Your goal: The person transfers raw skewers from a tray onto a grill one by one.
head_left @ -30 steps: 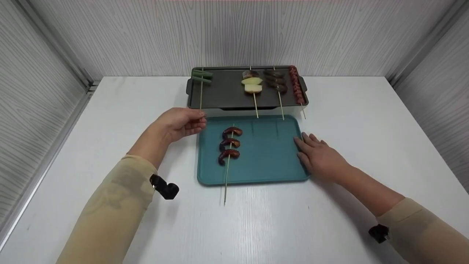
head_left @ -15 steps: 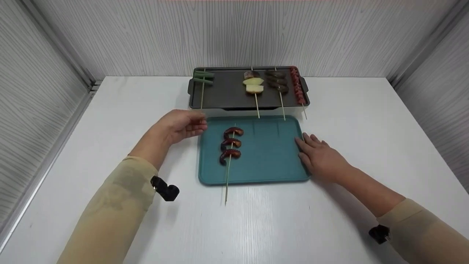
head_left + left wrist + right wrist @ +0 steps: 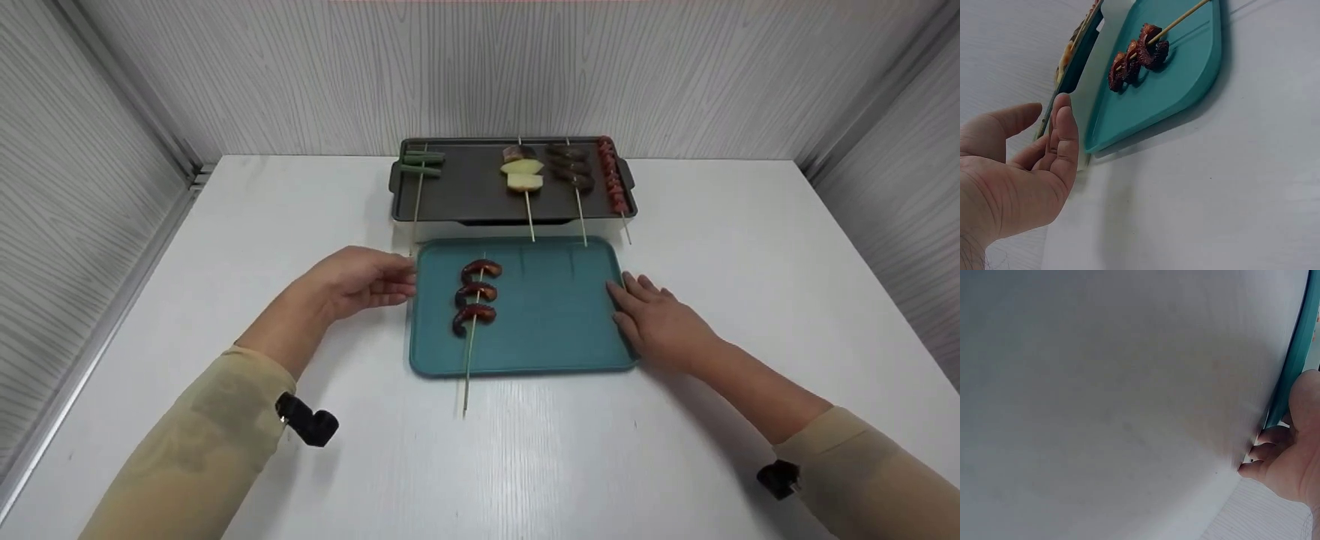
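Observation:
My left hand (image 3: 367,283) hovers by the left rim of the teal tray (image 3: 555,330), thumb apart from the loosely bent fingers, holding nothing in the left wrist view. Just beyond it ends the stick of a green vegetable skewer (image 3: 422,171), which lies at the left of the dark griddle pan (image 3: 465,191). On the tray's left half lies a skewer of reddish-brown octopus tentacles (image 3: 476,292), its stick overhanging the front rim. My right hand (image 3: 664,326) rests at the tray's right edge, fingers extended; the right wrist view shows fingertips on the table.
The griddle also bears a skewer of yellow and pale slices (image 3: 523,169), a dark brown skewer (image 3: 571,166) and a red one (image 3: 611,176), with sticks jutting over its front edge. Behind stands a wood-grain wall (image 3: 480,67). The white table (image 3: 525,457) surrounds the tray.
My left hand has let go of the green vegetable skewer's stick and moved toward me and slightly left. The skewer now stays on the griddle, slightly tilted. My right hand keeps its place.

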{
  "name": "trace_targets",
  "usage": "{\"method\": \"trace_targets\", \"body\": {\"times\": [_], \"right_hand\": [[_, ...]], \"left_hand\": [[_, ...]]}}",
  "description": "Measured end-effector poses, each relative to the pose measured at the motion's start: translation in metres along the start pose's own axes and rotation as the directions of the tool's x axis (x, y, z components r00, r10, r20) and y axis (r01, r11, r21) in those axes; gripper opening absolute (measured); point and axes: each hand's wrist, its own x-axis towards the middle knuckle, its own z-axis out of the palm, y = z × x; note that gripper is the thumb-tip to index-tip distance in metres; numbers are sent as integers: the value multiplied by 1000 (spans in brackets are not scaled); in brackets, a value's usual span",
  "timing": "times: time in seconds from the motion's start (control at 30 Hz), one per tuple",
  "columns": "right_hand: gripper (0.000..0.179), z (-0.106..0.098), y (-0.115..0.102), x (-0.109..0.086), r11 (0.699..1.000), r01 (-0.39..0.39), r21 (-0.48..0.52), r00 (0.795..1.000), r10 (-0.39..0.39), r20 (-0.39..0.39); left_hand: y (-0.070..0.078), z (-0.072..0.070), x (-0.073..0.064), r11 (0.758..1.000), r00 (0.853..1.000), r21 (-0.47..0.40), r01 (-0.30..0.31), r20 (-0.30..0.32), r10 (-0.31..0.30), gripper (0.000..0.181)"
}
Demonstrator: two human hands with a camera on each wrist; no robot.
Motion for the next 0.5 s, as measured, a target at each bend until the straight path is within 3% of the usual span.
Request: {"method": "trace_targets", "body": {"times": [0.3, 0.5], "right_hand": [[58, 2, 0, 1, 1000, 9, -7, 1000, -9, -3], [58, 1, 1, 0, 1000, 3, -2, 1000, -3, 9]], "left_hand": [[-17, 13, -43, 1000, 994, 16, 0, 109, -2, 44], [-38, 32, -65, 999, 977, 28, 32, 209, -37, 38]]}}
